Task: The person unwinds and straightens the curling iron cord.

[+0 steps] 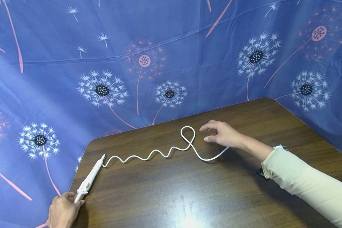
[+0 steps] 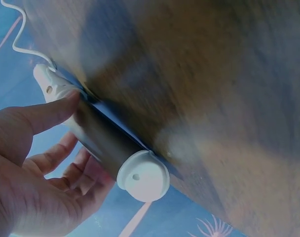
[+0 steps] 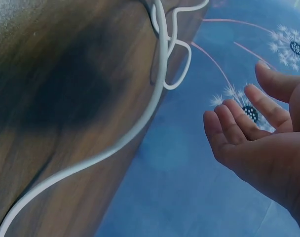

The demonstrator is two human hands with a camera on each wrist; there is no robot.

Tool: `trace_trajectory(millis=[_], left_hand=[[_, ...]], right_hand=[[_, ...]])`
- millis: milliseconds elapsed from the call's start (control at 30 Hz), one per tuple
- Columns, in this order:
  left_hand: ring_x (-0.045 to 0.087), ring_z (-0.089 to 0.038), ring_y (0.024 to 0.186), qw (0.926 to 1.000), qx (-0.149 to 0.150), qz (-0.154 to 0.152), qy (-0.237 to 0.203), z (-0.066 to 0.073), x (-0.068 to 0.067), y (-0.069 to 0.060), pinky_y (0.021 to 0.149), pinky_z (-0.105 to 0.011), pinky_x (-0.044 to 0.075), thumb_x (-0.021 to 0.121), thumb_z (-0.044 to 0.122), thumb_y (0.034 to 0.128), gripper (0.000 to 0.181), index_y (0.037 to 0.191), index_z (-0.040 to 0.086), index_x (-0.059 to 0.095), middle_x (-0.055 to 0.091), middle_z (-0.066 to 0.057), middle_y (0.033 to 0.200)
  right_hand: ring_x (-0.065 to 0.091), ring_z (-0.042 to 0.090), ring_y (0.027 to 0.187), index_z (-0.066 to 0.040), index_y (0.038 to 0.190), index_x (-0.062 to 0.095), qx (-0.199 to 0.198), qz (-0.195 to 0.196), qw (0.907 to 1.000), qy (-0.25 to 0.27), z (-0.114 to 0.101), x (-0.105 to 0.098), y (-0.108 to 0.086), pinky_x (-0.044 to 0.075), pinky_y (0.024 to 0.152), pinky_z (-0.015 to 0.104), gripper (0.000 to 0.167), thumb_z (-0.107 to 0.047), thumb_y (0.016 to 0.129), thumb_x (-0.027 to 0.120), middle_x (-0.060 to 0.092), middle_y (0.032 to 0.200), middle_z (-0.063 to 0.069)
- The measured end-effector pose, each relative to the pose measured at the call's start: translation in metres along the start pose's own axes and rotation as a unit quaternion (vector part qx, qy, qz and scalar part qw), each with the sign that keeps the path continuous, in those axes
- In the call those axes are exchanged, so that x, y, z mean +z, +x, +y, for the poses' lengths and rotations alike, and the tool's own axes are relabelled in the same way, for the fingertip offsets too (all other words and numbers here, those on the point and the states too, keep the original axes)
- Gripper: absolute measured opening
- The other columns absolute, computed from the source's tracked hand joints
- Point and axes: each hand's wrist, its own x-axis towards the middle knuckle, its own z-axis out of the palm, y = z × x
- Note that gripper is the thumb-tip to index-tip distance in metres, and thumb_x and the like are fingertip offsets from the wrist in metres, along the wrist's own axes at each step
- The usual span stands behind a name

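A white curling iron [image 1: 92,175] with a metallic barrel lies along the left edge of the table, its handle end pointing away. My left hand [image 1: 63,209] holds it at the barrel. In the left wrist view the thumb [image 2: 66,106] presses near the white collar and the fingers lie on the other side of the barrel [image 2: 108,138], which ends in a white cap [image 2: 145,177]. From the handle a white cord [image 1: 144,159] runs in waves rightward to one loop. My right hand [image 1: 223,134] hovers beside that loop, fingers loosely bent, holding nothing; the cord [image 3: 135,131] passes below it.
The brown wooden table [image 1: 159,196] has rounded far corners and a bright reflection near its front. A blue dandelion-print cloth [image 1: 171,38] hangs behind and at the sides. Under the right sleeve [image 1: 307,177] a small black item [image 1: 261,173] shows. The cord's far end is hidden behind the right arm.
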Motion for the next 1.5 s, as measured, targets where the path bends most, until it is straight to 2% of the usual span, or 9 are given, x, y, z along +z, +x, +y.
trace_trajectory(millis=[133, 300, 500, 700, 800, 1000, 1167, 1333, 1500], left_hand=[[0.049, -0.052, 0.099, 1.0000, 0.001, 0.003, -0.001, 0.002, 0.000, 0.001, 0.064, -0.062, 0.041, 0.081, 0.023, 0.0707, 0.049, 0.112, 0.004, 0.063, 0.050, -0.029, 0.105], [0.047, -0.050, 0.101, 0.9992, 0.032, 0.022, -0.008, 0.003, 0.002, 0.002, 0.060, -0.065, 0.042, 0.081, 0.021, 0.0702, 0.050, 0.113, 0.005, 0.061, 0.050, -0.028, 0.107], [0.048, -0.049, 0.103, 0.9926, 0.113, 0.043, -0.003, 0.002, 0.008, 0.003, 0.063, -0.066, 0.043, 0.082, 0.011, 0.0681, 0.059, 0.122, 0.011, 0.059, 0.052, -0.024, 0.113], [0.054, -0.047, 0.096, 0.9718, 0.225, 0.067, 0.021, -0.004, 0.015, 0.005, 0.063, -0.064, 0.045, 0.080, -0.001, 0.0638, 0.067, 0.127, 0.010, 0.058, 0.054, -0.021, 0.116], [0.056, -0.047, 0.094, 0.9662, 0.247, 0.064, 0.036, -0.005, 0.014, 0.005, 0.059, -0.063, 0.046, 0.076, -0.004, 0.0656, 0.068, 0.129, 0.009, 0.056, 0.056, -0.019, 0.117], [0.058, -0.050, 0.092, 0.9697, 0.235, 0.037, 0.054, -0.002, 0.009, 0.005, 0.056, -0.060, 0.045, 0.072, -0.005, 0.0698, 0.066, 0.132, 0.010, 0.055, 0.058, -0.018, 0.118], [0.059, -0.053, 0.085, 0.9727, 0.223, 0.029, 0.057, -0.001, 0.006, 0.007, 0.054, -0.059, 0.045, 0.071, -0.003, 0.0712, 0.064, 0.131, 0.011, 0.056, 0.059, -0.017, 0.116], [0.058, -0.056, 0.085, 0.9765, 0.206, 0.017, 0.061, -0.002, 0.004, 0.008, 0.057, -0.060, 0.046, 0.068, -0.004, 0.0732, 0.063, 0.133, 0.008, 0.054, 0.058, -0.019, 0.118], [0.057, -0.058, 0.084, 0.9799, 0.190, 0.004, 0.062, -0.003, 0.003, 0.011, 0.057, -0.060, 0.045, 0.067, -0.004, 0.0739, 0.064, 0.135, 0.007, 0.052, 0.057, -0.021, 0.118]], right_hand=[[0.058, 0.022, 0.096, -0.006, 0.115, 0.066, -0.020, -0.016, 0.9989, -0.039, 0.000, 0.009, -0.002, 0.048, 0.083, 0.041, 0.035, -0.005, 0.081, 0.074, 0.063, 0.110, 0.008], [0.055, 0.029, 0.112, -0.005, 0.124, 0.063, -0.028, -0.058, 0.9946, -0.081, -0.003, 0.022, -0.004, 0.044, 0.094, 0.048, 0.045, -0.005, 0.081, 0.074, 0.059, 0.123, 0.013], [0.047, 0.035, 0.126, -0.006, 0.131, 0.058, -0.049, -0.107, 0.9814, -0.152, -0.008, 0.038, -0.007, 0.040, 0.101, 0.051, 0.054, -0.003, 0.079, 0.073, 0.053, 0.133, 0.015], [0.047, 0.034, 0.125, -0.010, 0.128, 0.060, -0.067, -0.139, 0.9696, -0.190, -0.011, 0.051, -0.011, 0.044, 0.096, 0.050, 0.057, 0.004, 0.074, 0.073, 0.051, 0.136, 0.016], [0.046, 0.037, 0.126, -0.008, 0.125, 0.062, -0.069, -0.164, 0.9621, -0.207, -0.011, 0.057, -0.012, 0.045, 0.096, 0.050, 0.055, 0.006, 0.073, 0.073, 0.051, 0.136, 0.017], [0.042, 0.050, 0.126, -0.002, 0.124, 0.062, -0.056, -0.194, 0.9508, -0.235, -0.008, 0.065, -0.016, 0.039, 0.101, 0.055, 0.051, 0.012, 0.075, 0.067, 0.050, 0.137, 0.018], [0.045, 0.049, 0.124, 0.002, 0.120, 0.063, -0.054, -0.198, 0.9428, -0.263, -0.004, 0.067, -0.016, 0.039, 0.102, 0.052, 0.052, 0.020, 0.072, 0.059, 0.051, 0.136, 0.019], [0.056, 0.041, 0.113, 0.001, 0.115, 0.066, -0.083, -0.177, 0.9361, -0.292, 0.002, 0.066, -0.019, 0.048, 0.094, 0.046, 0.047, 0.019, 0.072, 0.062, 0.057, 0.127, 0.015], [0.059, 0.042, 0.110, 0.001, 0.110, 0.067, -0.094, -0.152, 0.9274, -0.329, 0.008, 0.063, -0.022, 0.049, 0.093, 0.047, 0.033, 0.013, 0.080, 0.062, 0.060, 0.124, 0.016]])
